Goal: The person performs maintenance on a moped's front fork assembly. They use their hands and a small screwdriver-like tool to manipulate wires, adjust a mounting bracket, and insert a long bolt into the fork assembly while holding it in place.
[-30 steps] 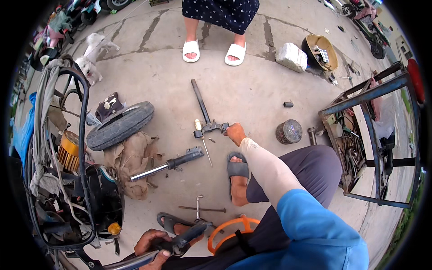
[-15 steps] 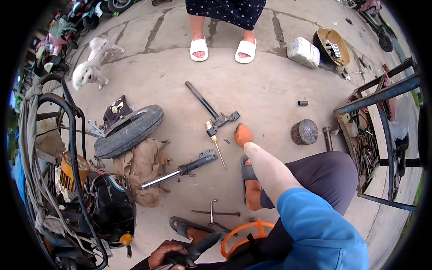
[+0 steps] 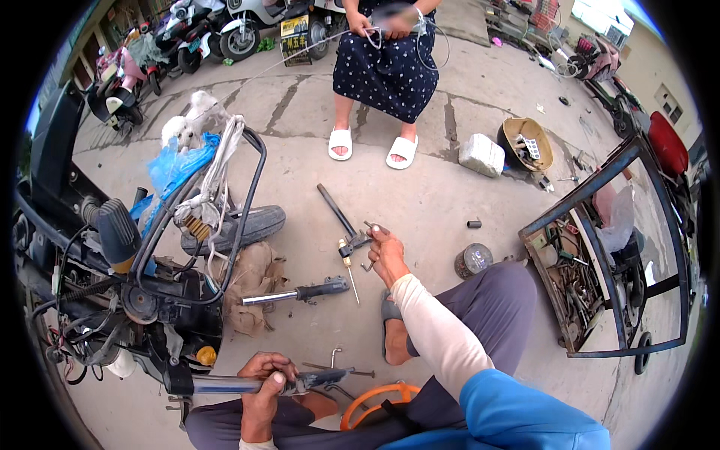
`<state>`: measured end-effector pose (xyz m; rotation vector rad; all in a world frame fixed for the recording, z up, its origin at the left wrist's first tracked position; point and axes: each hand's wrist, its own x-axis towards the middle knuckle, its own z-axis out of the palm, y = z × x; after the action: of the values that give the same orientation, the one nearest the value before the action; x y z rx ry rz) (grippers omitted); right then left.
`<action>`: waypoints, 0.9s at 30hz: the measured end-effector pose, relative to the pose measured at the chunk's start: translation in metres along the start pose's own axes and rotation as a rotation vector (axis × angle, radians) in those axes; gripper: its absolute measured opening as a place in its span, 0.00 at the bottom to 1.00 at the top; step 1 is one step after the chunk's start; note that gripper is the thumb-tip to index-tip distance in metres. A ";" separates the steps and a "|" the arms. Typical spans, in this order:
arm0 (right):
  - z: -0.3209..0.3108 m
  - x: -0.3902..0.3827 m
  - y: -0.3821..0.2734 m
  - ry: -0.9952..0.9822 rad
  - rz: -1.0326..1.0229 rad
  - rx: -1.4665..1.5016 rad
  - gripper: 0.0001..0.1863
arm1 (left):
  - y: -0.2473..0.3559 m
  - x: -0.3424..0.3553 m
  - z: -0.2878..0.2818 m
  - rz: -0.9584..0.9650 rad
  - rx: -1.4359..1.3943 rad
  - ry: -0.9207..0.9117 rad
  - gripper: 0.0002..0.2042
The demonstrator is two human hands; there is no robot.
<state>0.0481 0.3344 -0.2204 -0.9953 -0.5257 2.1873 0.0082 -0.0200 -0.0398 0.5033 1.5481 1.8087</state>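
My left hand [image 3: 262, 382] is wrapped round a motorcycle fork leg, whose chrome tube [image 3: 225, 385] points left and whose dark end [image 3: 319, 380] lies over my lap. Between the fingertips of my right hand [image 3: 388, 259] is a small dark bolt [image 3: 379, 228], raised above the ground. Just beyond that hand lies a steering stem [image 3: 336, 210] with its clamp, partly hidden by my fingers. A screwdriver [image 3: 346, 259] with a yellowish handle rests by the clamp. Another fork leg [image 3: 300, 292] lies nearer, its chrome end to the left.
A partly dismantled vehicle [image 3: 142, 300] fills the left, with a tyre [image 3: 259, 227] and brown cloth [image 3: 251, 289] beside it. A metal-framed tool box [image 3: 570, 330] stands right, near a round tin [image 3: 474, 260]. Ahead stands a person in white slippers [image 3: 340, 144]. An L-shaped wrench [image 3: 335, 354] lies near my feet.
My right hand has picked the small bolt up off the ground. My left hand has brought the fork leg up into fuller view. The whole view has shifted, showing more of the vehicle.
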 end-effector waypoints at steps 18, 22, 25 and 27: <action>0.201 -0.259 -0.054 -1.049 -1.021 -0.912 0.10 | 0.003 0.005 -0.003 0.126 -0.277 0.111 0.09; 0.200 -0.252 -0.051 -1.044 -1.025 -0.862 0.08 | 0.006 0.017 0.016 0.061 -0.309 0.008 0.09; 0.199 -0.254 -0.031 -1.119 -0.977 -0.863 0.09 | 0.011 0.001 0.011 0.069 -0.289 0.026 0.08; 0.202 -0.251 -0.028 -1.187 -0.945 -0.886 0.09 | 0.011 0.000 0.006 0.070 -0.284 0.010 0.08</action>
<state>0.0250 0.1581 0.0497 0.3864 -2.0779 1.3663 0.0096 -0.0158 -0.0280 0.4164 1.2645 2.0453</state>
